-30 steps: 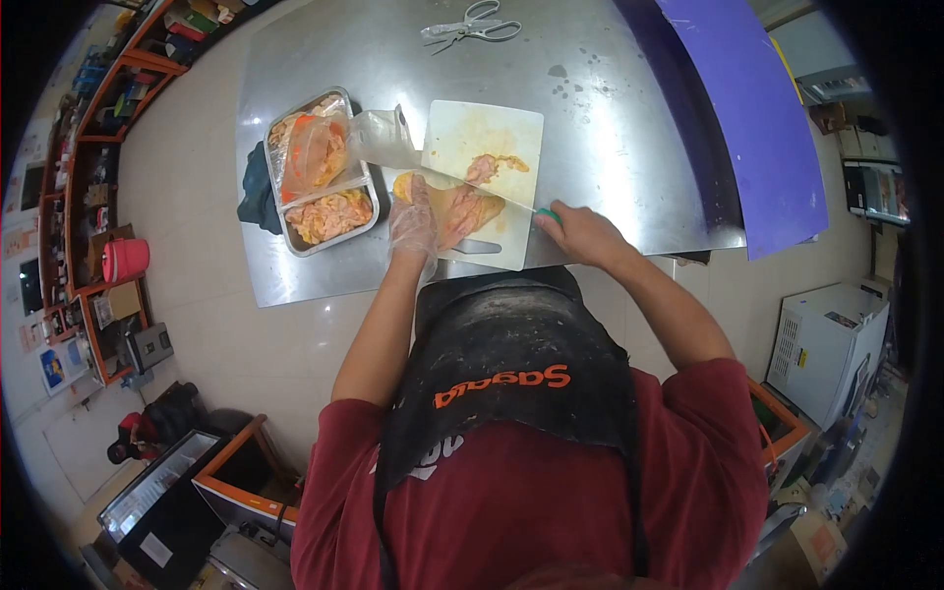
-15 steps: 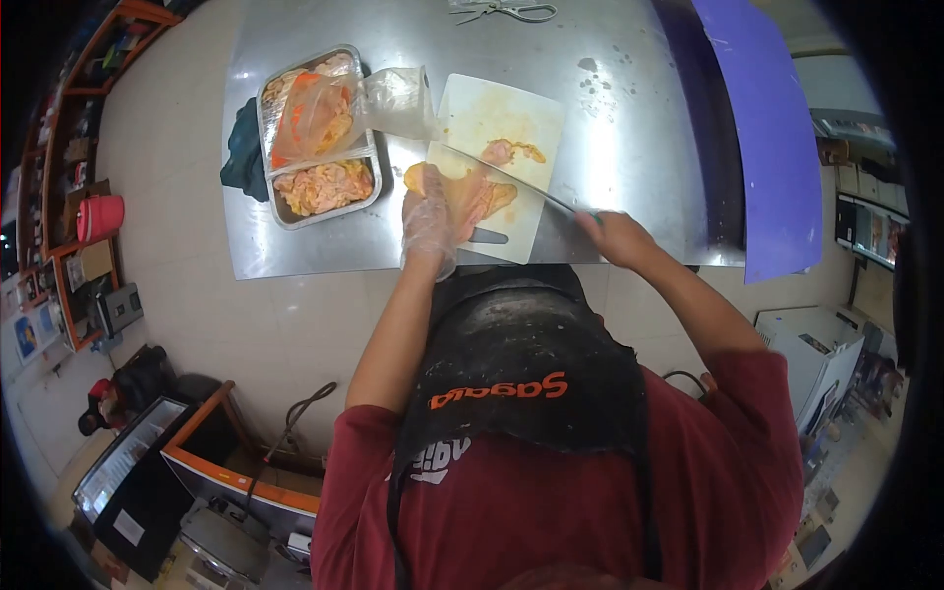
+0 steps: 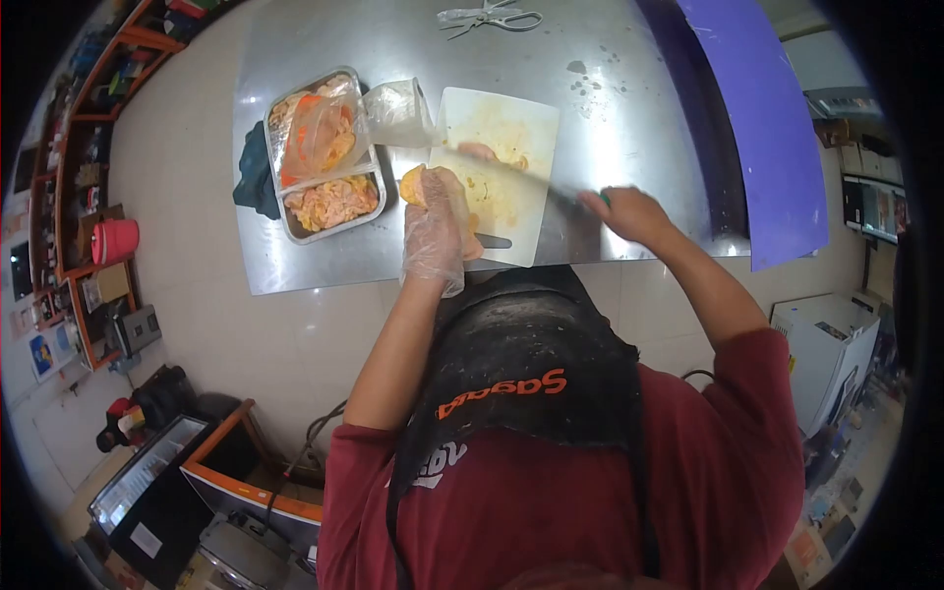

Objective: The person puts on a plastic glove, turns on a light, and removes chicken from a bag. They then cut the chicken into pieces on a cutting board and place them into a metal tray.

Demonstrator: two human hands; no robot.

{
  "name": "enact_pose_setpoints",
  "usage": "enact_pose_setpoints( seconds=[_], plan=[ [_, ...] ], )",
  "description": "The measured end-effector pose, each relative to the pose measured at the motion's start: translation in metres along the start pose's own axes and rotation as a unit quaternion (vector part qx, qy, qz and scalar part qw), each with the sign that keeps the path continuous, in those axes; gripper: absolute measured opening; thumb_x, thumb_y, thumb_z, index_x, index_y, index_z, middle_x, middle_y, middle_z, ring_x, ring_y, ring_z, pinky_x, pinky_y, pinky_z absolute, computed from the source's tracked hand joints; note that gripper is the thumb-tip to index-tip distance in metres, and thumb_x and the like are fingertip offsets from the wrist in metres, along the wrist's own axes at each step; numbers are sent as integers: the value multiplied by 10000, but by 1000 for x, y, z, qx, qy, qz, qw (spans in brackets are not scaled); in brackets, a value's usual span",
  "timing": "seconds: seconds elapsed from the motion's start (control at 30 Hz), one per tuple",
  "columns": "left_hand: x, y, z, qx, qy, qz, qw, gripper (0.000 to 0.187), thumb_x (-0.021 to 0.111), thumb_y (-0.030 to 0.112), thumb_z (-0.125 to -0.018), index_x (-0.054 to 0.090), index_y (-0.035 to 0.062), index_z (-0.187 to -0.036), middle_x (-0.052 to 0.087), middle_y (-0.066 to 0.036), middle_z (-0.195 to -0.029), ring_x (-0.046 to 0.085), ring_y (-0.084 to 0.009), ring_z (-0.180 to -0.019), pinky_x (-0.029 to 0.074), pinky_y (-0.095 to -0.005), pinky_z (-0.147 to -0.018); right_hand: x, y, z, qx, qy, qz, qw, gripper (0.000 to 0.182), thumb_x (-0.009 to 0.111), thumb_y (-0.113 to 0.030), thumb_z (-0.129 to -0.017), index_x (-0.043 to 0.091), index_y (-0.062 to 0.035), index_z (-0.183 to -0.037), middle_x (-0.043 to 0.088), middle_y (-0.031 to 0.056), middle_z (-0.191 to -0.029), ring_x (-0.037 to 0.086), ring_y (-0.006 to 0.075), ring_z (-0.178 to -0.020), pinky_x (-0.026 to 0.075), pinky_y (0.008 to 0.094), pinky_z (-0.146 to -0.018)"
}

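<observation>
In a clear plastic glove, my left hand (image 3: 433,239) is closed on a piece of raw chicken (image 3: 457,202) with yellowish skin, at the near left of the white cutting board (image 3: 531,147). My right hand (image 3: 631,215), bare, grips the green handle of a long knife (image 3: 536,182) beyond the board's right edge. Its blade, smeared by motion, reaches left across the board, above the chicken. A small pink scrap of meat (image 3: 479,150) lies partly behind the blade. Wet, yellowish stains mark the board.
Left of the board stands a metal tray (image 3: 382,197) of raw chicken pieces, with a plastic bag (image 3: 320,138) over them. Another clear bag (image 3: 398,113) lies between tray and board. Scissors (image 3: 497,18) rest at the far edge. A dark green cloth (image 3: 254,177) and a purple sheet (image 3: 757,128) flank the steel table (image 3: 629,128).
The knife has swung and now blurs over the board. The chicken's loose flap, spread rightward before, is now gathered near my left hand. The whole view has shifted slightly.
</observation>
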State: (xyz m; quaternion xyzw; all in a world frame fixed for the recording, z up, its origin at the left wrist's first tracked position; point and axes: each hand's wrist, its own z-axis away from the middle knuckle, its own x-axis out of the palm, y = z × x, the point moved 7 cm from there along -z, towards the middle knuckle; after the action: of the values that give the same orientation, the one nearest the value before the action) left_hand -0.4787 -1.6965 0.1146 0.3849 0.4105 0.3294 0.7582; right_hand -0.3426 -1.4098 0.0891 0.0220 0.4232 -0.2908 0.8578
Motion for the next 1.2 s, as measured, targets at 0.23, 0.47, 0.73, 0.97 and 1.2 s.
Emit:
enact_pose_setpoints(
  seconds=[0.23, 0.47, 0.73, 0.97, 1.2],
  plan=[
    [35, 73, 6, -23, -91, 224, 970, 836, 347, 742, -997, 491, 8, -1371, 673, -159, -1075, 672, -228, -1038, 552, -331, -790, -57, 1, 35, -15, 61, -99, 993, 757, 395, -648, -1031, 690, 36, -897, 697, 226, -827, 665, 367, -809, 517, 457, -815],
    [47, -29, -57, -44, -6, 106, 993, 794, 306, 667, -1047, 537, -33, -1343, 691, -172, -1151, 687, -266, -1024, 555, -360, -833, -1, 35, 67, 103, -18, -360, 927, 770, 403, -755, -976, 577, -9, -904, 449, 13, -644, 439, 109, -452, 368, 289, -389],
    [11, -85, -47, -94, -1, -82, 992, 521, 425, 407, -1099, 550, -62, -1287, 695, -197, -1103, 708, -273, -919, 573, -412, -770, 71, -16, 36, -18, 53, -316, 947, 544, 518, -494, -1033, 629, 37, -1062, 679, 238, -872, 659, 396, -840, 516, 460, -787],
    [-13, -105, -42, 24, 146, -213, 966, 386, 628, 201, -932, 576, -50, -1219, 683, -198, -1020, 673, -329, -958, 536, -471, -902, 63, -38, 25, -13, 74, -244, 967, 469, 479, -411, -1061, 596, 43, -1070, 675, 326, -973, 640, 505, -993, 492, 554, -863],
    [106, -27, -35, 345, -36, -387, 854, 259, 604, 116, -889, 618, -35, -1099, 674, -180, -956, 652, -321, -945, 518, -430, -876, 63, -71, 4, -17, 128, -206, 970, 438, 407, -385, -1088, 517, 38, -1100, 661, 343, -870, 638, 547, -850, 492, 610, -773]
  ],
)
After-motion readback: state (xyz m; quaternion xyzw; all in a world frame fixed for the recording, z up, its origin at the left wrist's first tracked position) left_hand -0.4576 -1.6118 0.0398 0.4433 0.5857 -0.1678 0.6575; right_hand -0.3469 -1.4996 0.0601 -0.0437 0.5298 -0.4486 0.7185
